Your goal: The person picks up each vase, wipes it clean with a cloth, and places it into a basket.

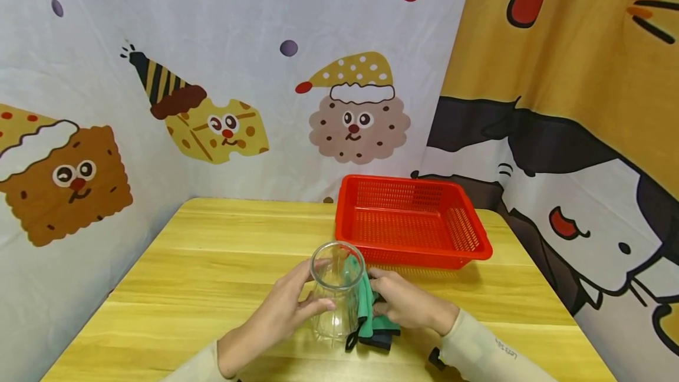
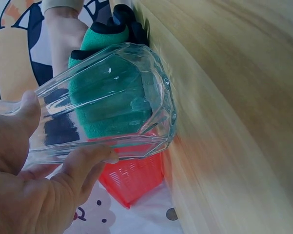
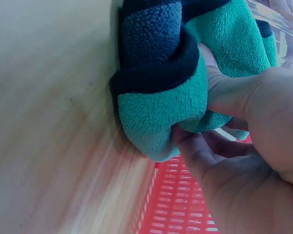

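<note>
One red basket [image 1: 411, 221] stands on the wooden tabletop [image 1: 212, 264], just behind both hands. Cartoon curtains hang behind and on the sides. The left hand [image 1: 276, 317] grips a clear glass [image 1: 336, 290] standing on the tabletop near the front edge. The right hand [image 1: 405, 305] pinches a green and dark cloth [image 1: 371, 314], pressed against the glass.
</note>
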`<state>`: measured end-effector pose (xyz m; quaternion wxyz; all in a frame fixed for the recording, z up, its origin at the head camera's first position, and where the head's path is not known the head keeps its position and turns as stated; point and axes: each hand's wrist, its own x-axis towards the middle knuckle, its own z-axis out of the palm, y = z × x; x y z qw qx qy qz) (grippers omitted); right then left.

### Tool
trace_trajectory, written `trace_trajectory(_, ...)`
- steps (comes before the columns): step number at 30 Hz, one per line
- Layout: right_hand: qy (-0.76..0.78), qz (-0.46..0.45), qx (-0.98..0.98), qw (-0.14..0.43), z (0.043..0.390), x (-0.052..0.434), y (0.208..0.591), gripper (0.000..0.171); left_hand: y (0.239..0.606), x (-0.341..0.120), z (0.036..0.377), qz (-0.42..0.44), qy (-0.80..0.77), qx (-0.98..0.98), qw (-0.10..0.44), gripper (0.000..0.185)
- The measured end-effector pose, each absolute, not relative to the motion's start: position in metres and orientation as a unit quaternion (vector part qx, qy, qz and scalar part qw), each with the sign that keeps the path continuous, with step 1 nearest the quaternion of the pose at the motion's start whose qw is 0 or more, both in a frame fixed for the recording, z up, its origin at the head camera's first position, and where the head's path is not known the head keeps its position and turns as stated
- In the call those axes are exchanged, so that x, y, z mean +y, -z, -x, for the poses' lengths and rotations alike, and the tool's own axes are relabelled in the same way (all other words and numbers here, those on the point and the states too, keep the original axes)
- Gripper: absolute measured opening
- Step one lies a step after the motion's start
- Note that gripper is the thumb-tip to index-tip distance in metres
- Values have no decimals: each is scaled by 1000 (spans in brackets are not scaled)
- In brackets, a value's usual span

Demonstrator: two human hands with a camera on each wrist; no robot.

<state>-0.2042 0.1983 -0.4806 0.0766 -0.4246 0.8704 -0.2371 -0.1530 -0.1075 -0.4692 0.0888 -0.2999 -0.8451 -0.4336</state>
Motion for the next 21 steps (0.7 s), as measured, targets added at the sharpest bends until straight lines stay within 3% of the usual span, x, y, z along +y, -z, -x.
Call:
trace_trajectory(6,263,421,864,80,206,199,483,37,469,-109,153,300,429,-847,90,75)
trace_trajectory(21,376,378,835,137,212,204,492,23,470,-107,153,306,427,-845,98,75)
